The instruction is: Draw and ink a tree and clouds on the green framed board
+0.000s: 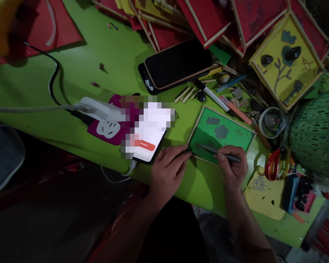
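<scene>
My right hand [234,166] grips a dark pen [224,153] between thumb and fingers. The pen's tip rests on a green picture card [231,135] with a thin wooden-stick border. Grey cloud and flower shapes show on the card, with fainter drawing near its lower left. At that lower left corner, the outstretched fingers of my left hand [169,170] touch the card's edge, the thumb mostly hidden. Close to my left hand, a lit phone [147,148] lies with a white cable plugged into it; part of its screen is blurred out.
Behind are a dark phone [179,63], a marker [215,98] and stacked red framed cards [205,18]. A yellow framed card [290,62] carries dark stones. On the right stand a green basket [315,135], scissors [272,164] and a tape roll [272,122]. A power strip [108,129] lies left.
</scene>
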### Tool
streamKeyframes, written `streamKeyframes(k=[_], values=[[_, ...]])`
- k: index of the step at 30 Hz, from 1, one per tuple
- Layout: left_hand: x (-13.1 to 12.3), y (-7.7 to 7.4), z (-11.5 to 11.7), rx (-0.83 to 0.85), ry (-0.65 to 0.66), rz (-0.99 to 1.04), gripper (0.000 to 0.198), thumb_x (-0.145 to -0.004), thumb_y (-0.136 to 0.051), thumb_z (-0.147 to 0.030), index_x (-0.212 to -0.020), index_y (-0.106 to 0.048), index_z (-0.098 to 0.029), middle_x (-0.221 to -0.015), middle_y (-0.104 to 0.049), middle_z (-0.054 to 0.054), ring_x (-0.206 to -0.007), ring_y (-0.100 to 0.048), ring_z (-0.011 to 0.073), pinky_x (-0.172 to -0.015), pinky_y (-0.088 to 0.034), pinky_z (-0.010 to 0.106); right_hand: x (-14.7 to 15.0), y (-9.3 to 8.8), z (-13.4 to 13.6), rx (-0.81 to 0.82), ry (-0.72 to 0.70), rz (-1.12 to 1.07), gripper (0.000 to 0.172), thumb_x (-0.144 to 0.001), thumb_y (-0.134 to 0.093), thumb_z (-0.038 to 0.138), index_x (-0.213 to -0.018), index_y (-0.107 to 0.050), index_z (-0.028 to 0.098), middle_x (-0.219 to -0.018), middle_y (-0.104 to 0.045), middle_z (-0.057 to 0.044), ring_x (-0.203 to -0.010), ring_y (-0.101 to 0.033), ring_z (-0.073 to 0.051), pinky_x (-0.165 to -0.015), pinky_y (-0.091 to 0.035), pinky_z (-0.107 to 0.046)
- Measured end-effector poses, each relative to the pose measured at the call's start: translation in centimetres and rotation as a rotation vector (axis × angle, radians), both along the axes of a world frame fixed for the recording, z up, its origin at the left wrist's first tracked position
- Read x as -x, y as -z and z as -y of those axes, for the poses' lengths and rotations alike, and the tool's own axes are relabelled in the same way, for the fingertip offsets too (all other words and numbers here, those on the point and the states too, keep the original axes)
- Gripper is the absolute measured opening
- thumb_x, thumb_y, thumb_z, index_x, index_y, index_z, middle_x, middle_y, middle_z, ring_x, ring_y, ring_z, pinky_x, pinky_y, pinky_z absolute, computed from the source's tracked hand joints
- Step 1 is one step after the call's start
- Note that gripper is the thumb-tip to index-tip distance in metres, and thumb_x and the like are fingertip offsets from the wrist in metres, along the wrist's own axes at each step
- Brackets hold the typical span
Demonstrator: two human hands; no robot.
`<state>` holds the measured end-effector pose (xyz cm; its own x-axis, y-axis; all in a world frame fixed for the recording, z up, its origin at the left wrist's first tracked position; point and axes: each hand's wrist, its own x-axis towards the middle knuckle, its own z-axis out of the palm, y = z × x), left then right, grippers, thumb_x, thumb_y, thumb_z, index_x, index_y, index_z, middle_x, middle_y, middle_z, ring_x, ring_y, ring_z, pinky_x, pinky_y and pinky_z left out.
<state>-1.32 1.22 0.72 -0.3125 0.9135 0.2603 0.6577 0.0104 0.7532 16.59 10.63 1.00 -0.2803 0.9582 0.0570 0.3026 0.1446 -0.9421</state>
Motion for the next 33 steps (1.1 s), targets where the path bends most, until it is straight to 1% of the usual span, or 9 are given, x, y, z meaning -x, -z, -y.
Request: streamKeyframes(k=[9,16,21,27,33], values=[[0.06,-0.05,-0.04,0.007,-0.002,-0.004,0.032,-0.091,-0.061,0.0,-0.114,-0.067,-0.021,-0.117,-0.074,0.006,-0.107,-0.07,0.0195,-0.094,-0.056,0.039,-0.21,0.21,0.11,-0.002,-0.018,0.01,0.012,-0.091,-0.073,0.023,-0.1,-0.067,0.027,-0.091,-0.068,0.001,-0.077,-0.068,-0.015,-0.069,-0.054,-0.03],[0.0,-0.1,-0.02,0.019,-0.005,0.002,0.03,-0.092,-0.061,-0.001,-0.113,-0.068,-0.021,-0.118,-0.075,0.006,-0.108,-0.071,0.0202,-0.095,-0.056,0.039,-0.2,0.27,0.14,-0.01,-0.008,0.031,0.011,-0.09,-0.074,0.027,-0.099,-0.067,0.026,-0.09,-0.068,0.001,-0.078,-0.068,-0.016,-0.07,-0.055,-0.03],[0.02,-0.09,-0.02,0.008,-0.002,0.002,0.029,-0.091,-0.063,-0.001,-0.112,-0.068,-0.019,-0.118,-0.074,0.007,-0.107,-0.07,0.0201,-0.095,-0.056,0.039,-0.23,0.22,0.12,-0.006,-0.027,0.005,0.012,-0.091,-0.073,0.023,-0.101,-0.067,0.027,-0.091,-0.068,0.001,-0.077,-0.068,-0.015,-0.07,-0.054,-0.029],[-0.01,0.08,0.0,-0.007,0.001,0.002,0.028,-0.091,-0.062,0.001,-0.112,-0.069,-0.017,-0.117,-0.074,0.008,-0.108,-0.069,0.0196,-0.096,-0.054,0.038,-0.16,0.21,0.17,-0.019,0.003,0.002,0.011,-0.091,-0.073,0.023,-0.1,-0.067,0.026,-0.09,-0.067,0.001,-0.076,-0.067,-0.014,-0.068,-0.054,-0.029],[-0.01,0.05,0.02,-0.006,0.005,0.004,0.028,-0.091,-0.063,0.0,-0.112,-0.069,-0.017,-0.118,-0.074,0.008,-0.108,-0.069,0.0194,-0.096,-0.054,0.038,-0.06,0.22,0.09,-0.028,-0.001,-0.003,0.012,-0.091,-0.073,0.023,-0.101,-0.067,0.026,-0.089,-0.068,0.001,-0.077,-0.067,-0.014,-0.066,-0.053,-0.028]])
